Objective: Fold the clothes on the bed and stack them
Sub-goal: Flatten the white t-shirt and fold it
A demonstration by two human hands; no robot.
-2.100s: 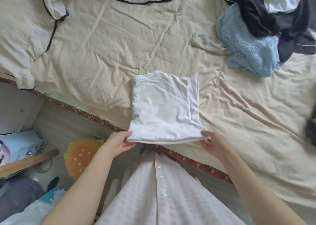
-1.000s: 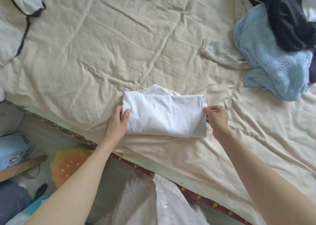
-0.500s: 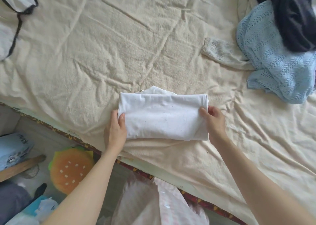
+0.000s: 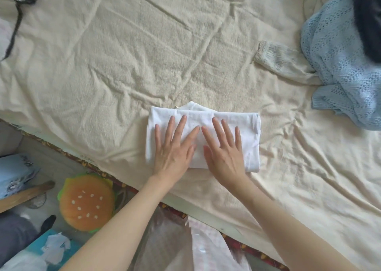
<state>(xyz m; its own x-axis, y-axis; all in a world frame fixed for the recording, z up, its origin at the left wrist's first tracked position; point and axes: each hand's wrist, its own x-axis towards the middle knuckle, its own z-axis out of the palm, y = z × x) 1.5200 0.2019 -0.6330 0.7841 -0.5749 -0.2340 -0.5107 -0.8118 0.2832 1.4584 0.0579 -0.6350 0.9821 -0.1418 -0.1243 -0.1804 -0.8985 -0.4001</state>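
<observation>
- The white garment (image 4: 245, 138) lies folded into a small rectangle near the bed's (image 4: 123, 54) front edge, its long axis running 9 to 3 o'clock across the person's front.
- Both hands rest on top of it. The left hand (image 4: 173, 147) covers the left half and the right hand (image 4: 224, 149) the middle, with the right end of the fold bare beyond the little finger.
- Each hand is flat, fingers straight and spread, pointing toward 12 o'clock; they press the cloth and grasp nothing. The forefinger tips nearly meet at the centre.
- Both forearms come in from 6 o'clock, angled toward each other — neither hand is clearly nearer.
- The unfolded pile sits at about 2 o'clock from the hands: a blue knit (image 4: 338, 60) with a dark garment (image 4: 369, 12) over it, well apart from the fold.
- The fold looks finished — likely next is setting it aside and reaching toward 2 o'clock, a reach that favours the right hand.
</observation>
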